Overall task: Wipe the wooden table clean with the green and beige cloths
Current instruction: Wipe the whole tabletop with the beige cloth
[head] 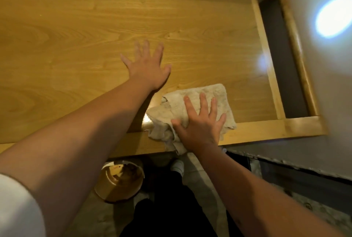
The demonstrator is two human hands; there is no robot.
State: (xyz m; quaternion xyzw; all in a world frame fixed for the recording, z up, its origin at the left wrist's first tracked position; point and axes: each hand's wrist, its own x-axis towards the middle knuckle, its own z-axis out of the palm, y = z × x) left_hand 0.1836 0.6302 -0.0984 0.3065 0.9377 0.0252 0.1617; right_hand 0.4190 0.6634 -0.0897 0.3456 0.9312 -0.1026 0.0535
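The wooden table [76,33] fills the upper part of the view, its front edge running below my arms. A crumpled beige cloth [209,94] lies on the table near the front right corner, part of it hanging over the front edge. My right hand [200,122] presses flat on the cloth with fingers spread, the thumb tucked into its folds. My left hand [146,65] rests flat on the bare wood just left of and beyond the cloth, fingers apart and holding nothing. No green cloth is in view.
A dark slot [280,56] framed in wood borders the table's right side, with a grey wall [323,84] and a bright light glare beyond. Under the front edge stands a round bucket [120,181] on the floor, next to my legs and white shoe [178,166].
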